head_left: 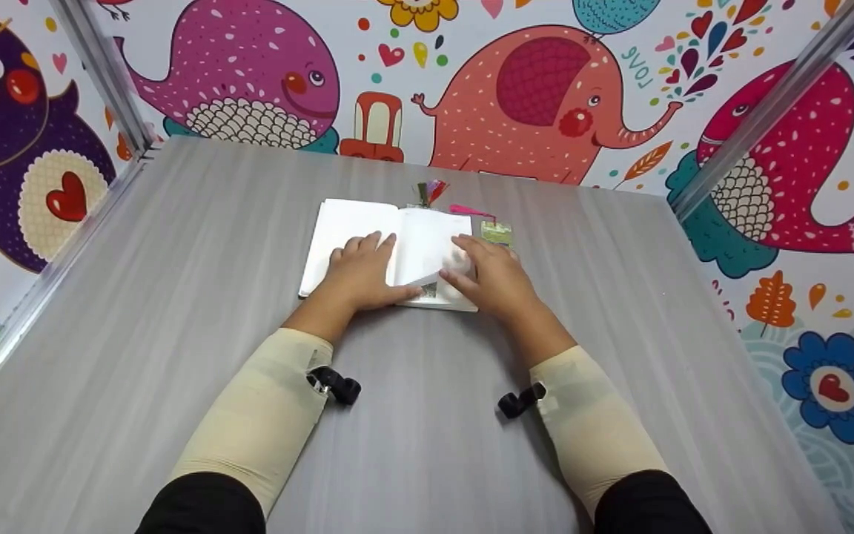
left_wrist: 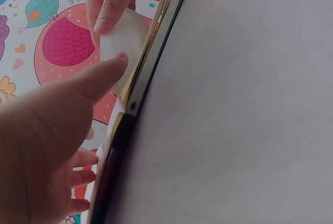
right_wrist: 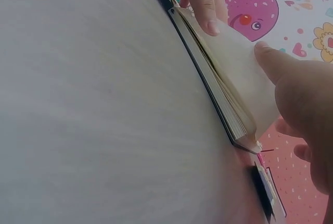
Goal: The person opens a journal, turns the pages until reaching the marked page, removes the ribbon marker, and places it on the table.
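Evidently, open book (head_left: 356, 220) lies beneath left hand (head_left: 362, 274), fingers spread apart, presumably to keep it flat; right hand (head_left: 498, 279) touches raised page (right_wrist: 239, 63), likely supporting its curl; whether fingers pinch, cannot tell.

The left grip (left_wrist: 44, 130) has its thumb (left_wrist: 106, 73) on, or perhaps just above, a curved page (left_wrist: 130, 32) of the book (left_wrist: 154, 54).

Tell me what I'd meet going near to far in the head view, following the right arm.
Black sleeve, cream sleeve, right hand, pink tassel, elephant drawing on the wall.
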`<move>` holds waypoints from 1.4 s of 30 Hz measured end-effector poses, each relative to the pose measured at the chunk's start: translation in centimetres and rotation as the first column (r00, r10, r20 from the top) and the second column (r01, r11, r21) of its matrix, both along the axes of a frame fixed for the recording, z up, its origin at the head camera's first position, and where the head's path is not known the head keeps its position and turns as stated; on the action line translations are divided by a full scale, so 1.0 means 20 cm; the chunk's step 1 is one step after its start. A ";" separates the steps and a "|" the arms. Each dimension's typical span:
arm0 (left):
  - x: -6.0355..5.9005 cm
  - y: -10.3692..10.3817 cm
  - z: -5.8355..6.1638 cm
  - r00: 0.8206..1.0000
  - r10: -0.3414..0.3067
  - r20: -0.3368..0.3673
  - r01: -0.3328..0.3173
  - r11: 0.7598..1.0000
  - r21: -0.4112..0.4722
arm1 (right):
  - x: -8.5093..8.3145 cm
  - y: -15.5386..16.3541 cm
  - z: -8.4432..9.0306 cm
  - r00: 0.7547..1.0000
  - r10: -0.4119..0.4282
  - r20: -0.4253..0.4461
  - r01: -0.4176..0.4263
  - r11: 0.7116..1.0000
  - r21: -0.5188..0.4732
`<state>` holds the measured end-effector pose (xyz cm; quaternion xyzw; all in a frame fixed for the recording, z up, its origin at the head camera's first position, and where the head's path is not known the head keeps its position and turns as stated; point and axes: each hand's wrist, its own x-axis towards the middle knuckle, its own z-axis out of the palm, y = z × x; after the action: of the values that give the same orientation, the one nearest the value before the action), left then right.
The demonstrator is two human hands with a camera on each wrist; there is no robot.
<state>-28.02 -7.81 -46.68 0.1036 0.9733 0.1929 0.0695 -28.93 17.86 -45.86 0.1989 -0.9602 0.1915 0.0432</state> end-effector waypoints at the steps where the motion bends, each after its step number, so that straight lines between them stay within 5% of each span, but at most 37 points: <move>1: 0.00 0.00 0.00 1.000 0.003 -0.003 -0.003 1.000 0.003 | 0.00 0.00 0.00 1.000 -0.005 0.004 0.005 1.000 -0.005; 16: -0.02 -0.02 0.01 0.986 0.063 -0.153 -0.049 0.995 0.092 | -0.03 0.00 -0.03 0.999 -0.021 0.047 0.024 0.998 -0.057; 23: -0.02 -0.03 0.02 0.968 0.070 -0.239 -0.049 0.995 0.092 | -0.03 0.01 -0.05 0.988 -0.019 0.153 0.006 0.996 0.086; 30: -0.01 -0.03 0.04 0.950 0.058 -0.307 -0.038 0.997 0.069 | -0.03 0.01 -0.07 0.979 0.062 0.196 -0.101 0.976 0.195; 42: 0.00 -0.04 0.09 0.931 0.026 -0.365 -0.031 0.999 -0.007 | -0.02 0.02 -0.08 0.952 0.111 0.286 -0.172 0.964 0.201</move>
<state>-27.99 -8.70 -44.85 0.1230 0.9719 0.1649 -0.1147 -29.25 18.31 -47.44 0.2430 -0.9555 0.1105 -0.1256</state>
